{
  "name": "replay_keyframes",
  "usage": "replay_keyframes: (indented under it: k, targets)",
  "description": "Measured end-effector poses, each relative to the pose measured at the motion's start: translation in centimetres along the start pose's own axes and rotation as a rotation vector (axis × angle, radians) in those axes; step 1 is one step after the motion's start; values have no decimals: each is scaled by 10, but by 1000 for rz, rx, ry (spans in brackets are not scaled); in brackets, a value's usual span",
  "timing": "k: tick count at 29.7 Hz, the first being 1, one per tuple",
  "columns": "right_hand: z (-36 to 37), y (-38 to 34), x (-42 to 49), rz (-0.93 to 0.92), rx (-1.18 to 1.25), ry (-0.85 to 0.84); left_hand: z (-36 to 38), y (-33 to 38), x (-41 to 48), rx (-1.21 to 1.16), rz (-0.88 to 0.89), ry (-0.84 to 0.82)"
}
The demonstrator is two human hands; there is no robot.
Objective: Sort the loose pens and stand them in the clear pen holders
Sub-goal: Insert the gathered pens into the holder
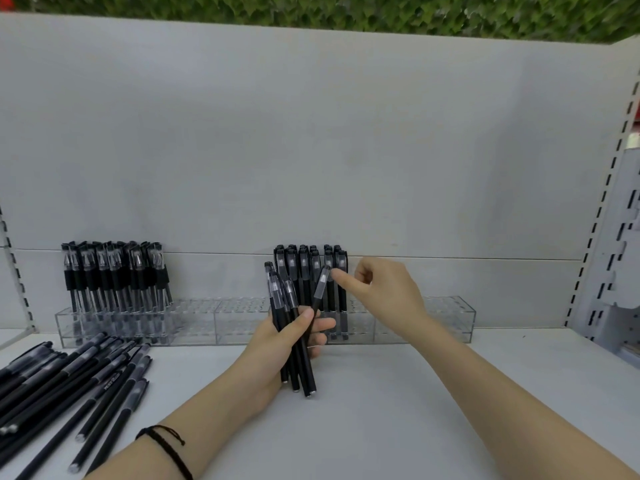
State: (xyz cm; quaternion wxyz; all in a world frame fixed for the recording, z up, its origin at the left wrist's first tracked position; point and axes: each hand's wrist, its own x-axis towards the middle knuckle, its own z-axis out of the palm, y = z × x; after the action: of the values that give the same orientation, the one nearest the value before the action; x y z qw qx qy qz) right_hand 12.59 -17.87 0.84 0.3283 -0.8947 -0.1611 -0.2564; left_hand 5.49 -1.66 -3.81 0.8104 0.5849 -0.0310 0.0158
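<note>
Pens (306, 368) stand gripped in the left hand (266, 348), ready for feeding; the right hand (381, 292), fingers (341, 277) loosely curled, seemingly empty, poised beside one.

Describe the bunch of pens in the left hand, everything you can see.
The bunch is four or so slim matte black pens with clear caps up and grey end plugs down. The left hand grips it mid-barrel, roughly upright, in front of the holders. One pen leans right, its cap close to the index fingertip of the right hand; contact is unclear.
</note>
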Motion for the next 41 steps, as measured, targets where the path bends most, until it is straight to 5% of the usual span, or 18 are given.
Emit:
replay_keyframes:
  k: [6, 11, 16, 23, 36, 41]
  targets:
    - [0, -18, -8, -143, 316, -142, 0, 3, -1, -61, 15, -12]
    - [-2, -24, -8, -45, 535, -256, 1, 2, -1, -65, 30, -34]
    - [-13, -20, 2, 101, 732, -106, -2, 1, 1, -66, 10, -25]
    - [-21, 0, 14, 48, 606, 327, -3, -1, 3, -11, -33, 61]
    - [0, 14, 11, -34, 185, 144, 4, 1, -2, 52, -71, 46]
    - [3, 14, 9, 0, 279, 216, 6, 3, -4, 64, -53, 4]
